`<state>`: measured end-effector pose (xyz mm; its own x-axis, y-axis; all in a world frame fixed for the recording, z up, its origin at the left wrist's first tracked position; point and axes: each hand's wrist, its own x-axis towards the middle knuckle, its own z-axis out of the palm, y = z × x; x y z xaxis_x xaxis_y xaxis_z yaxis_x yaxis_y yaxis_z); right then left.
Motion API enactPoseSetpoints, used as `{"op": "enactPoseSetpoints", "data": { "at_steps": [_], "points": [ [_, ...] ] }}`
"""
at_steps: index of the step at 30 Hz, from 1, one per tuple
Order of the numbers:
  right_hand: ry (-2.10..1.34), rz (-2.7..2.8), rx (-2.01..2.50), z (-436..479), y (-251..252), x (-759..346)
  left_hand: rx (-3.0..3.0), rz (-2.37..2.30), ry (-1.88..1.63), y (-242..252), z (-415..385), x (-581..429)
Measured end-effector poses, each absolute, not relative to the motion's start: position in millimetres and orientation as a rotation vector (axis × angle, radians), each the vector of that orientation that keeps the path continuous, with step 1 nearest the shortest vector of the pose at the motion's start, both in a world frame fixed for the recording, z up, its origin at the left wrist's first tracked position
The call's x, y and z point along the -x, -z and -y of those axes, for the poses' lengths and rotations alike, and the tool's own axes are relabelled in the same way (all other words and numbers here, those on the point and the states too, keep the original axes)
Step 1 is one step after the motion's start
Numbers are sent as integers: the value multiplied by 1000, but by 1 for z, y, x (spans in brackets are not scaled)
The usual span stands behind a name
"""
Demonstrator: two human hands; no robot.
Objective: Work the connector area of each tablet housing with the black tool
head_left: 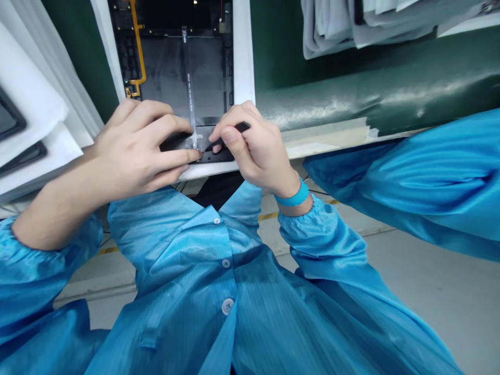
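An opened black device [164,67] with an orange flex cable [141,57] on its left lies on a white sheet at the table edge. A thin grey ribbon cable [190,86] runs down its middle. My left hand [144,140] rests across the lower part of the device, fingers apart, one fingertip beside the ribbon's lower end. In my right hand [255,143], thumb and fingers pinch a black pointed tool [242,126], its tip close to my left fingertip near the device's bottom edge.
White foam sheets [35,78] with dark devices between them stand at the left. More grey-white wrapped sheets [332,26] lie at the upper right on the green mat [351,94]. Another person's blue sleeve or garment [429,182] is close at the right.
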<state>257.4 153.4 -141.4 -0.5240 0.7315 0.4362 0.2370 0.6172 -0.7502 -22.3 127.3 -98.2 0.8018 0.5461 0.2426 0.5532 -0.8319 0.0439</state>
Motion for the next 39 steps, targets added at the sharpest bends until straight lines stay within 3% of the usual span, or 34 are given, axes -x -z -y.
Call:
{"op": "enactPoseSetpoints", "data": {
  "at_steps": [15,22,39],
  "points": [
    [-903,2143,875,-155,138,-258,2996,879,498,100,-130,24],
    [-829,2138,796,-154,143,-258,3040,883,253,99,-134,32],
    [-788,2120,717,-154,145,-259,2959,840,383,97,-133,26]
  ]
}}
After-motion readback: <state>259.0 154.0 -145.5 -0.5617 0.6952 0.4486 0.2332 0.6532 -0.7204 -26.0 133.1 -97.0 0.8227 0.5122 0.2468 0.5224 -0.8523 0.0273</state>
